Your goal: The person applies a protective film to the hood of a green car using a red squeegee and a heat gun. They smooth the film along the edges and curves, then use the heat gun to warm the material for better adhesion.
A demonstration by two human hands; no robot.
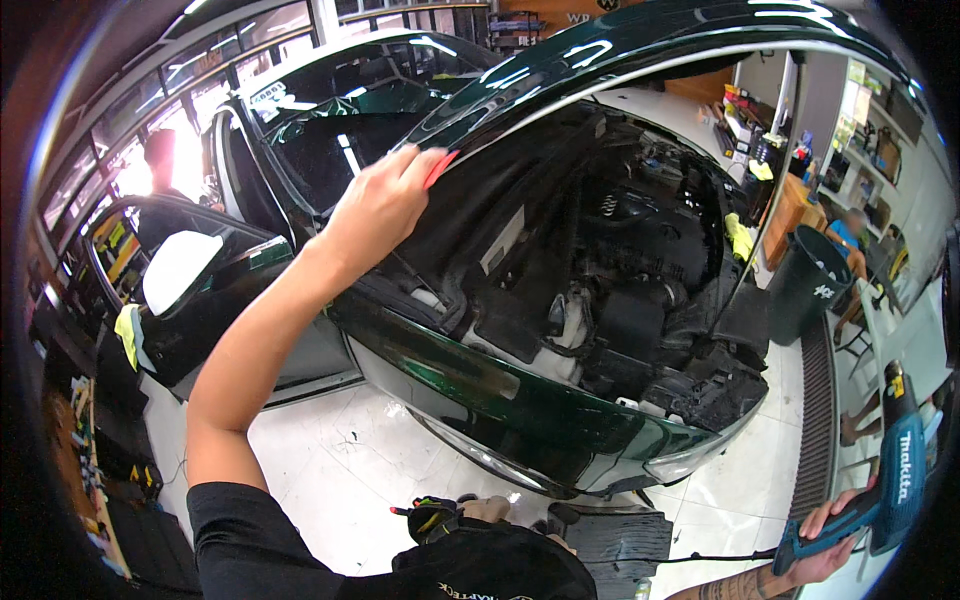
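Raised up to the edge of the lifted hood [520, 85], my left hand [395, 195] is closed on a small flat red scraper [440, 168]. The scraper's tip is at the hood's lower edge; whether it touches, I cannot tell. At the lower right, my right hand [825, 535] grips the handle of a teal heat gun [905, 470], nozzle pointing up. Its cord runs off to the left. Under the hood, the engine bay [630, 240] of the dark green car lies exposed, above the glossy fender [430, 365].
The driver's door with a white-covered mirror [180, 270] stands open at left, a yellow cloth [128, 335] on it. A person [160, 190] stands behind it. A black bin [810, 285], a wooden cabinet [790, 215] and another person [850, 235] are at right.
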